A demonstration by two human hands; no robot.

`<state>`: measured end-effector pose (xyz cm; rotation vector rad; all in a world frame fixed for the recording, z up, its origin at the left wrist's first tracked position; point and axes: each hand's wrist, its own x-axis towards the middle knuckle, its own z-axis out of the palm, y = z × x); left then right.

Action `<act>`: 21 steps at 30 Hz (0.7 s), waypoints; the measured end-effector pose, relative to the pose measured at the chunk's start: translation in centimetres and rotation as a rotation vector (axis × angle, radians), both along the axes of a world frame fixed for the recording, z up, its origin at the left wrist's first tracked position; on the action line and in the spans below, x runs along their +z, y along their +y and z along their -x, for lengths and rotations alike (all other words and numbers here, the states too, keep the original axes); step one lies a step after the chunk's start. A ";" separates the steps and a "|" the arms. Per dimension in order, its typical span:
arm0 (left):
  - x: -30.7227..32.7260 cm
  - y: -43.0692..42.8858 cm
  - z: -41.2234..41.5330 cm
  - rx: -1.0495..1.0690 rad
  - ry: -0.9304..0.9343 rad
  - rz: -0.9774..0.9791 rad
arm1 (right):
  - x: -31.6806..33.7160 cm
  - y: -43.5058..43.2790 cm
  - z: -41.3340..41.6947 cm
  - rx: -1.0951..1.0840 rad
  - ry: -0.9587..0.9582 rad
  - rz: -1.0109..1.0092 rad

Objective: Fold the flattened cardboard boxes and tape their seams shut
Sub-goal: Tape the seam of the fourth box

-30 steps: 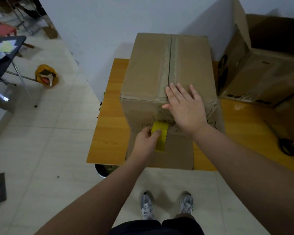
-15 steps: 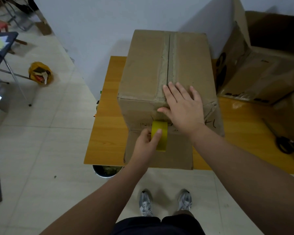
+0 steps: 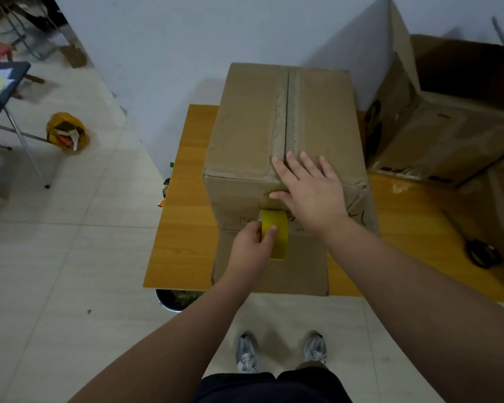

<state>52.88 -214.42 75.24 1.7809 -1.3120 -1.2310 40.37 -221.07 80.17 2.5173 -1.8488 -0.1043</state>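
Observation:
A closed cardboard box (image 3: pixel 245 126) stands on the orange wooden table (image 3: pixel 184 228), its top seam running away from me with old tape marks along it. My right hand (image 3: pixel 309 184) lies flat with straight fingers on the box's near top edge, over the seam's near end. Just below, against the box's front face, my left hand (image 3: pixel 252 242) grips a yellow tape roll (image 3: pixel 275 232), fingers curled round its rim. The roll touches the front face under my right thumb.
An open cardboard box (image 3: pixel 448 135) lies on the table at the right. Black scissors (image 3: pixel 482 253) rest on the table's right part. A metal bin (image 3: pixel 175 299) stands under the table's near left corner. A yellow bag (image 3: pixel 67 132) and a folding table leg (image 3: pixel 26 146) are on the floor at left.
Both hands keep the same hold. The tape roll and left hand have stayed against the box's front face; the view has only shifted slightly.

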 end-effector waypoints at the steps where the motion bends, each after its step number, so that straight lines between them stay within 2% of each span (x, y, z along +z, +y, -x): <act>1: 0.0 -0.1 0.0 -0.014 -0.027 0.003 | 0.1 0.0 0.0 -0.006 0.000 -0.004; 6: 0.0 0.1 0.1 -0.048 -0.062 -0.004 | -0.1 0.4 -0.4 -0.014 0.017 0.034; 11: 0.3 1.1 -0.1 0.009 -0.058 -0.009 | -0.4 0.9 -0.4 0.000 -0.074 0.140; 14: 1.0 1.3 -0.5 0.079 -0.145 0.117 | 0.2 0.8 0.4 0.091 -0.184 0.086; 17: 2.5 0.8 0.7 0.032 -0.297 0.310 | 1.2 1.0 2.8 0.233 -0.344 -0.009; 21: 4.6 -0.3 6.2 -0.099 -0.380 0.467 | 1.1 1.9 9.7 0.243 -0.484 0.143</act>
